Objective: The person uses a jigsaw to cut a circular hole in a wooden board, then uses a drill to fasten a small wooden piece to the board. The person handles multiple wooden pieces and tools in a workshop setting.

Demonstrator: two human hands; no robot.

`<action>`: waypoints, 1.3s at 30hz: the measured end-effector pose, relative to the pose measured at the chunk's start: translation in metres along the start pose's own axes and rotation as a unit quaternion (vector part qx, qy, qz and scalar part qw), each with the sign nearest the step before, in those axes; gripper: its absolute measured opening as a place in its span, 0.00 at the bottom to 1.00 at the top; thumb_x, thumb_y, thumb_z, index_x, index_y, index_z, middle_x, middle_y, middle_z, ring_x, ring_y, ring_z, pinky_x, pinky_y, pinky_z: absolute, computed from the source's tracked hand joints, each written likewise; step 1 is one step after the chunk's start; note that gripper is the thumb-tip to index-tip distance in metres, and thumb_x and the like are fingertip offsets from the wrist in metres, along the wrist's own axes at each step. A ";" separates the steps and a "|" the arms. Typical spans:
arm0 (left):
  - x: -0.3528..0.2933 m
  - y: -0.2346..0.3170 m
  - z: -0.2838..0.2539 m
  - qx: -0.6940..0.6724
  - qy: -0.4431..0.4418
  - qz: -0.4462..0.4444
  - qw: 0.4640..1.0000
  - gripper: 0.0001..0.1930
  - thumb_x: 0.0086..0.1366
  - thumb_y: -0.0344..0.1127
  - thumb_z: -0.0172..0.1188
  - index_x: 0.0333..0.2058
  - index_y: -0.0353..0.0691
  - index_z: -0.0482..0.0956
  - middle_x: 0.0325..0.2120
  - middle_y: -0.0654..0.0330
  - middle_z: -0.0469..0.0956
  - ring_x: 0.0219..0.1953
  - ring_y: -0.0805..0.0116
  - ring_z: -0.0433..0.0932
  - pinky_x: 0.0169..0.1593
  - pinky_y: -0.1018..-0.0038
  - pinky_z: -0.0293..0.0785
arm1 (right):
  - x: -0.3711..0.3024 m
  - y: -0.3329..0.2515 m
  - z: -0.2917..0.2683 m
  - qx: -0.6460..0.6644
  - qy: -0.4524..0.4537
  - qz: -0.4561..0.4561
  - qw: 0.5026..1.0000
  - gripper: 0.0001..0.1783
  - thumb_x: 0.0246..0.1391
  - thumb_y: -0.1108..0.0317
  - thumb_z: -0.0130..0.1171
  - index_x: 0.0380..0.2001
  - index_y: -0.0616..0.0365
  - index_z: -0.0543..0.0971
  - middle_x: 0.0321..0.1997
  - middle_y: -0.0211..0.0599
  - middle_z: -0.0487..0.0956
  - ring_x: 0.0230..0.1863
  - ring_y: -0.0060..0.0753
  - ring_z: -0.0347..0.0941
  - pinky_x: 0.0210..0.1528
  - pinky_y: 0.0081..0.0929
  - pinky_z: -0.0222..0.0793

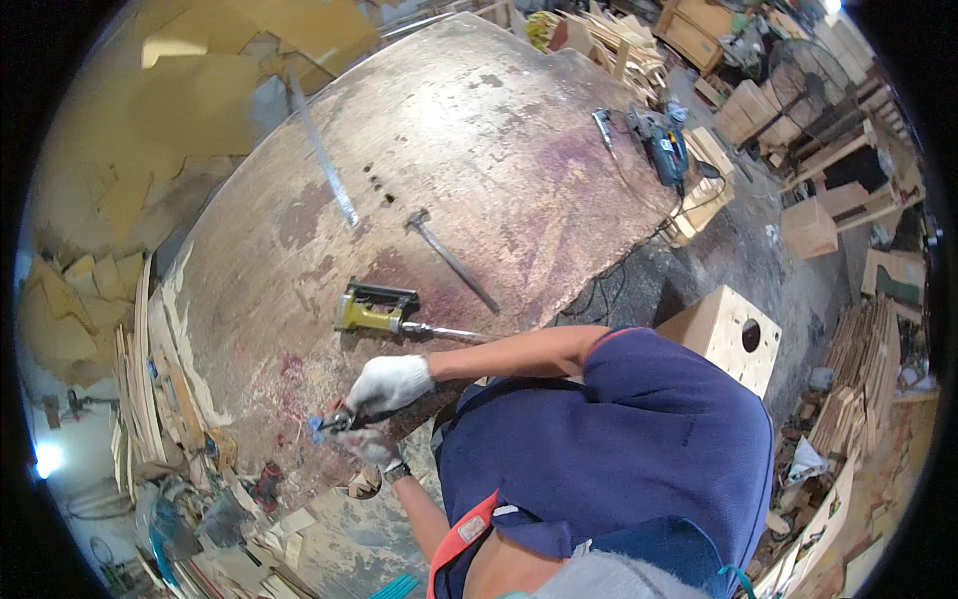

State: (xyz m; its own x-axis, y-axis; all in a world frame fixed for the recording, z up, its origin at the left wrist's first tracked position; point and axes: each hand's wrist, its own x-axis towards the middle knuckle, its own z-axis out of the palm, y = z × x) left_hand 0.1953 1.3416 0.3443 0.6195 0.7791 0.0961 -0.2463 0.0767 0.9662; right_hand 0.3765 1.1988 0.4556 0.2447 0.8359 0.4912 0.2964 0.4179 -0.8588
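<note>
White-gloved hands, a navy shirt, a yellow-green and black tool, greyish-tan tabletop (blotched purple).

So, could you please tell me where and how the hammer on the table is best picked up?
Probably by the lower half of its handle, from the picture's right: the hammer lies flat, its head pointing up-left, its long, slim handle uncovered, and the yellow-green tool sits to its lower left.
</note>
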 end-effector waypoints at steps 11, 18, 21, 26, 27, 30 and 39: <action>0.000 -0.061 -0.006 -0.225 -0.043 -0.129 0.965 0.14 0.68 0.30 0.56 0.51 0.34 0.76 0.41 0.62 0.74 0.39 0.77 0.73 0.44 0.75 0.74 | 0.002 -0.004 0.075 -0.319 0.054 0.111 0.940 0.10 0.49 0.75 0.64 0.37 0.58 0.85 0.38 0.48 0.85 0.40 0.50 0.83 0.42 0.35 0.79; 0.025 -0.012 0.024 -0.033 -0.122 0.104 0.987 0.19 0.77 0.48 0.52 0.57 0.42 0.68 0.47 0.62 0.71 0.52 0.72 0.69 0.59 0.70 0.68 | -0.008 0.015 0.103 -0.334 0.124 0.186 0.916 0.11 0.51 0.81 0.61 0.39 0.67 0.84 0.35 0.47 0.85 0.34 0.40 0.80 0.42 0.29 0.76; 0.028 0.004 0.020 -0.001 -0.164 -0.023 0.986 0.20 0.78 0.52 0.49 0.54 0.42 0.69 0.43 0.61 0.72 0.46 0.70 0.72 0.51 0.69 0.72 | -0.024 0.021 0.093 -0.264 0.290 0.259 0.883 0.08 0.52 0.81 0.63 0.38 0.66 0.82 0.36 0.40 0.83 0.36 0.32 0.76 0.44 0.31 0.75; 0.033 0.023 0.005 -0.010 -0.186 -0.072 0.980 0.22 0.77 0.55 0.49 0.47 0.39 0.72 0.34 0.60 0.73 0.37 0.69 0.72 0.44 0.68 0.72 | -0.015 0.060 0.079 -0.212 0.163 0.294 0.918 0.37 0.44 0.80 0.71 0.61 0.64 0.71 0.53 0.43 0.80 0.50 0.29 0.76 0.56 0.32 0.73; 0.036 0.026 0.001 0.004 -0.188 -0.074 0.979 0.22 0.76 0.55 0.50 0.46 0.38 0.73 0.34 0.59 0.74 0.37 0.68 0.73 0.44 0.67 0.72 | -0.010 0.069 0.080 -0.179 0.163 0.307 0.921 0.35 0.45 0.80 0.71 0.59 0.64 0.73 0.51 0.42 0.80 0.48 0.29 0.76 0.55 0.31 0.73; 0.050 0.029 -0.026 -0.080 -0.097 -0.031 0.992 0.22 0.75 0.52 0.50 0.40 0.35 0.76 0.32 0.59 0.75 0.37 0.66 0.75 0.43 0.64 0.73 | 0.004 0.086 0.080 -0.150 0.167 0.321 0.920 0.19 0.48 0.77 0.70 0.45 0.63 0.81 0.40 0.33 0.83 0.39 0.26 0.77 0.48 0.28 0.74; 0.265 0.027 -0.293 -0.040 0.355 -0.164 0.920 0.20 0.69 0.47 0.49 0.23 0.42 0.77 0.17 0.61 0.75 0.19 0.67 0.74 0.23 0.68 0.71 | -0.004 0.088 0.099 -0.249 0.256 0.346 0.868 0.07 0.48 0.76 0.69 0.32 0.60 0.83 0.31 0.28 0.82 0.32 0.23 0.76 0.40 0.24 0.74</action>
State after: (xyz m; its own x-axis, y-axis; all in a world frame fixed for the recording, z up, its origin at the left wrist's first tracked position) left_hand 0.1344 1.7329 0.3261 0.0353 0.9134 -0.4056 -0.2052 0.4039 0.8915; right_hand 0.3106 1.2676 0.3637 0.8635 0.5043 -0.0074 0.2452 -0.4325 -0.8677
